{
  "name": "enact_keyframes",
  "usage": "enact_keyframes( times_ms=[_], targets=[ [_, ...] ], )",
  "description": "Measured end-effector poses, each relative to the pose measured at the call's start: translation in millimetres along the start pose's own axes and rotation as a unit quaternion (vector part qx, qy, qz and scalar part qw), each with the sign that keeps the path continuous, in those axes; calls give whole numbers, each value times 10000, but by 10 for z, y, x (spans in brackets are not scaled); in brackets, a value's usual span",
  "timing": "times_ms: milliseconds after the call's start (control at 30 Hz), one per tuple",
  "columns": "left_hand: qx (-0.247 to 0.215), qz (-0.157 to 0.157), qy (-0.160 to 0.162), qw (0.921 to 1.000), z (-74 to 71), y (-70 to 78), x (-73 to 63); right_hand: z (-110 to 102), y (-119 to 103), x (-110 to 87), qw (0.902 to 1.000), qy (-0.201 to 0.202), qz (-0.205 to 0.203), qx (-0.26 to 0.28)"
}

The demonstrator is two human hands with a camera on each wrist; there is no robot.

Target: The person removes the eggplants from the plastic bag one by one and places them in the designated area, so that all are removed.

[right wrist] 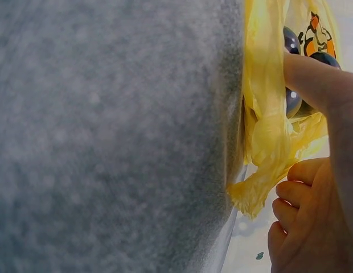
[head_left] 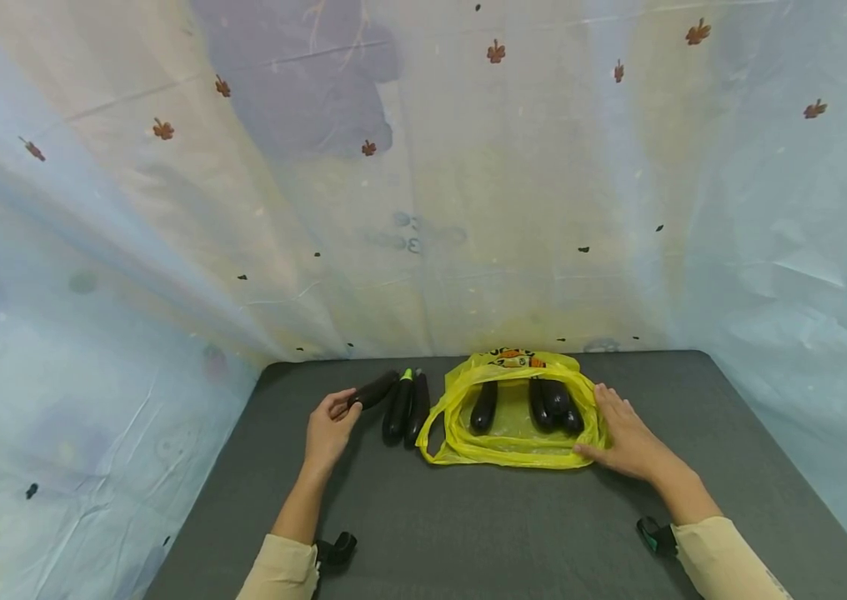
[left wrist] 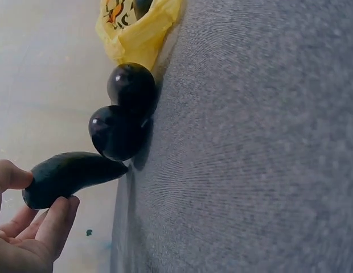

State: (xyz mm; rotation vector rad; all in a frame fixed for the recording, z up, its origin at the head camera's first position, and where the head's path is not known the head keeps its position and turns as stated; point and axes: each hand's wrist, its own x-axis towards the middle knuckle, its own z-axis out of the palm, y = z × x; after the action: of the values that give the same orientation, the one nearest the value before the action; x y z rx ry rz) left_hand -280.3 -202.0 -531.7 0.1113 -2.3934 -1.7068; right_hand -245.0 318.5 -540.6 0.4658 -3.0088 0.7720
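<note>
My left hand pinches the blunt end of a dark eggplant between thumb and fingers; its narrow tip points away to the right. In the left wrist view this eggplant is tilted, its tip close to the tabletop. Two more eggplants lie side by side just right of it, one with a bright green stem. A yellow plastic bag lies with its mouth spread towards me, several eggplants inside. Against the bag's right edge rests my right hand, fingers extended, thumb at the near rim.
The dark grey tabletop runs back to a pale patterned sheet that hangs behind and at both sides. A black strap sits at the left wrist, another at the right.
</note>
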Motion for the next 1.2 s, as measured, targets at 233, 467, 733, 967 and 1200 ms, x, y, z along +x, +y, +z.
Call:
enact_keyframes(
  times_ms=[233,467,733,967,1200],
  targets=[
    [456,117,-109,9988,7,13,-56,9,7,6,10000,-29,23,43],
    [869,179,-264,9957,-7,-14,-106,12,-4,-5,10000,-22,1,56],
    [1175,133,-369,9923,-39,-52,-122,9,-23,-18,10000,-44,43,23],
    [1432,169,-445,9885,-64,-102,-142,4,-32,-9,10000,-48,47,-3],
    [1623,196,-502,9853,-71,-149,-164,0,-32,-19,10000,13,-25,-44]
  ],
)
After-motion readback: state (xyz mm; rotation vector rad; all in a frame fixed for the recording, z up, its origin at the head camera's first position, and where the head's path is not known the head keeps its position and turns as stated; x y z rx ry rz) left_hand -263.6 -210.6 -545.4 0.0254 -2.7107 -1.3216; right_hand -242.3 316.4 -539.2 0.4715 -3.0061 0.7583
